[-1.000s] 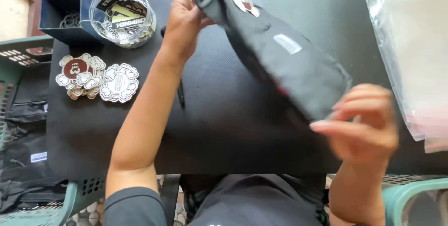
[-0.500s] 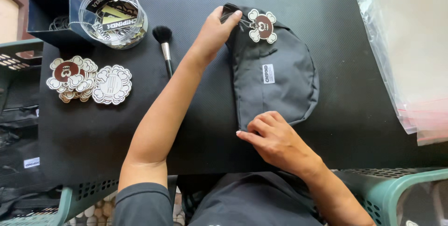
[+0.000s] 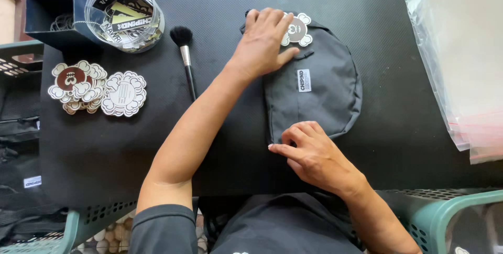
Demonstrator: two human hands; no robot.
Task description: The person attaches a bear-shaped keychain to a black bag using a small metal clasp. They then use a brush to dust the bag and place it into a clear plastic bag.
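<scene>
Black and finely textured, the surface [image 3: 220, 144] fills most of the head view, with green plastic baskets [image 3: 450, 217] at its near corners. A dark grey pouch [image 3: 314, 91] lies flat, a little right of the middle of the surface, with a small white label sewn on its front. The left hand [image 3: 264, 41] rests open on the pouch's far left corner, fingers spread flat, holding nothing. Just beside its fingertips a cloud-shaped tag [image 3: 298, 29] with a brown face is seen at the far edge of the pouch; whether it is tied on cannot be told. The right hand [image 3: 312, 154] presses on the near left corner with loosely bent fingers and grips nothing. So the pouch is already laid down and looks smooth. Toward the left edge lie a stack of similar tags [image 3: 97, 87], a make-up brush [image 3: 184, 55] and a clear round tub [image 3: 124, 14]. Clear plastic bags [image 3: 461, 60] wait at the right edge, unused.
</scene>
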